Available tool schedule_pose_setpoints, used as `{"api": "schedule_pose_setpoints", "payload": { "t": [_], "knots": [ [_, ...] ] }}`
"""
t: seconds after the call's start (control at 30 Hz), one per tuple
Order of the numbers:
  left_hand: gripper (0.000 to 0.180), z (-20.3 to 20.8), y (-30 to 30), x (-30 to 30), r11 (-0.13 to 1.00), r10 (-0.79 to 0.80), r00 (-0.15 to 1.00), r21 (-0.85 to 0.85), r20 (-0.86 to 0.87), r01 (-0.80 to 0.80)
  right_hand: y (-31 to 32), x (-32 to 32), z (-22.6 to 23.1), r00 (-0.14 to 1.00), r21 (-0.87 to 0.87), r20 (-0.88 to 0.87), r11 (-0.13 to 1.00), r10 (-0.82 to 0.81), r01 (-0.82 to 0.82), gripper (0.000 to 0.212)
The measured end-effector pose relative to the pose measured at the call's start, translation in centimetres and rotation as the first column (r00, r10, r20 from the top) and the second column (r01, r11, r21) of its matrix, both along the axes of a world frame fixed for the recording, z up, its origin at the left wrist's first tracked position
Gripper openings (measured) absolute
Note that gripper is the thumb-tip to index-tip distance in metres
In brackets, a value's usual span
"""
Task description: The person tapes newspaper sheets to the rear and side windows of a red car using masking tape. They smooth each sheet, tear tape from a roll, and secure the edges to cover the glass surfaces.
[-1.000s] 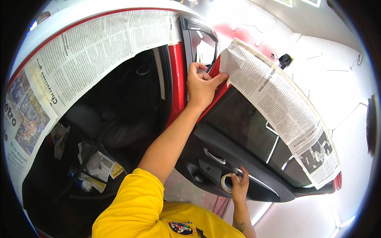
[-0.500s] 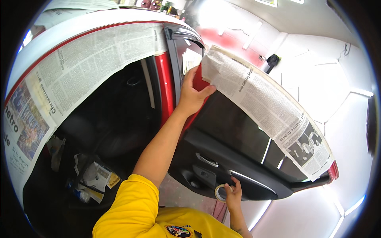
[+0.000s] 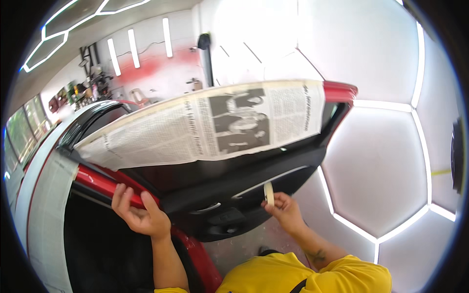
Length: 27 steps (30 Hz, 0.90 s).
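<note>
The right hand (image 3: 284,211) pinches the tape roll (image 3: 269,194) before the door panel (image 3: 234,203); the left hand (image 3: 141,217) hangs, fingers spread, near the red frame (image 3: 97,183); a slack pinch could drop the roll

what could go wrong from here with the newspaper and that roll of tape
The tape roll might slip, since the fingers of the right hand seem to hold it only near its lower end. The newspaper could lift, as no tape is visible along its lower edge over the dark window.
</note>
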<state>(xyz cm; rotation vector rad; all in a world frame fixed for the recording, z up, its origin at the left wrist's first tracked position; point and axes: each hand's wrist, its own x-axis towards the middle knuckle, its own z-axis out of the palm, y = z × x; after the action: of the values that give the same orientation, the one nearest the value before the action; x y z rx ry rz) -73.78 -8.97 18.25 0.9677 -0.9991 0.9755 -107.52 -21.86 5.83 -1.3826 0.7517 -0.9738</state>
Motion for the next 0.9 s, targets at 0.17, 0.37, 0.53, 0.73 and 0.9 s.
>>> {"api": "schedule_pose_setpoints", "payload": {
  "t": [0.17, 0.37, 0.53, 0.73, 0.9],
  "knots": [
    [0.038, 1.9, -2.8, -12.0, 0.657, -0.644, 0.756, 0.59, 0.114, 0.47, 1.8, -3.1, 6.9, 0.984, -0.304, 0.145, 0.942, -0.103, 0.143, 0.045],
    [0.058, 2.8, -7.5, -19.5, 0.599, -0.673, 0.699, 0.733, 0.242, 0.323, 0.3, -6.1, 6.8, 0.975, -0.698, -0.108, 0.713, -0.196, 0.067, 0.051],
    [0.058, 2.3, -10.3, -22.5, 0.548, -0.655, 0.708, 0.811, 0.263, 0.205, -1.7, -9.4, 7.1, 0.947, -0.731, -0.214, 0.682, -0.24, 0.008, 0.046],
    [0.039, -4.6, -13.4, -26.9, 0.412, -0.695, 0.718, 0.84, 0.04, 0.352, -3.9, -14.4, 4.7, 0.897, -0.708, -0.348, 0.703, -0.272, -0.062, 0.039],
    [0.025, -7.7, -13.3, -30.6, 0.364, -0.588, 0.792, 0.821, -0.163, 0.44, -5.6, -18.8, 1.6, 0.876, -0.679, -0.455, 0.699, -0.162, -0.223, 0.038]
  ]
}}
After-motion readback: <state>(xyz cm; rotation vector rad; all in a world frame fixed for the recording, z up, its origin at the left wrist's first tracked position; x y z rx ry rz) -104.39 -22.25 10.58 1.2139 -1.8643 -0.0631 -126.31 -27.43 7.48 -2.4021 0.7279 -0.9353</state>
